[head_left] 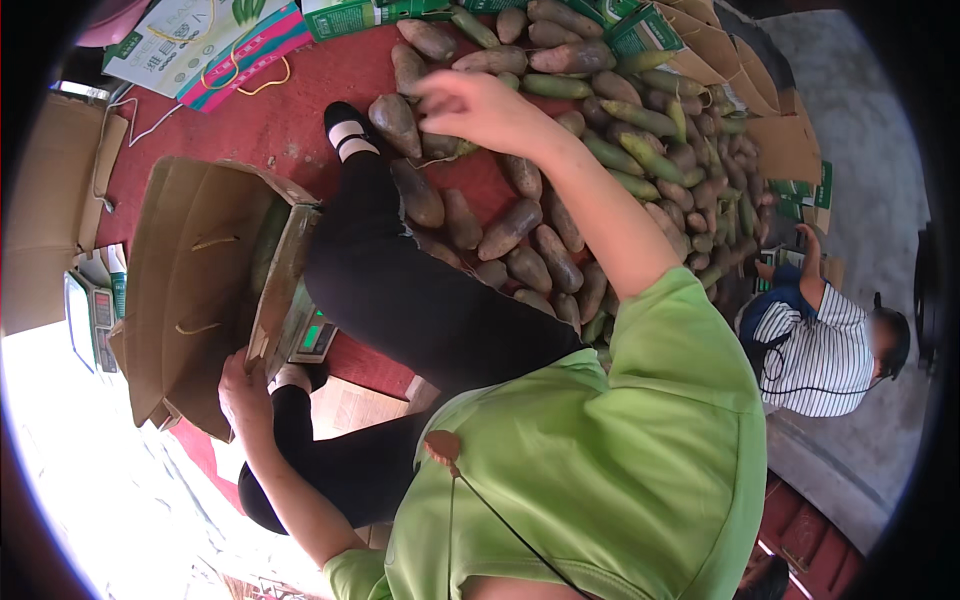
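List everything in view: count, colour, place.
Vegetables: many, purple-brown and green, heaped centre to upper right
Open box: one, brown, left
Scales: at least two, pale, beside the open box and farther left
Carton: apparently one, white, green and pink, top left
Printed boxes: several, green, top and right
Cardboard: several pieces, brown, far left, upper right
Floor covering: one, red, under vegetables
Co-worker: one, striped top, right
Person's top: one, green, bottom centre
Trousers: one pair, black, centre
Left hand: one, bare, at box edge
Right hand: one, blurred, at vegetables
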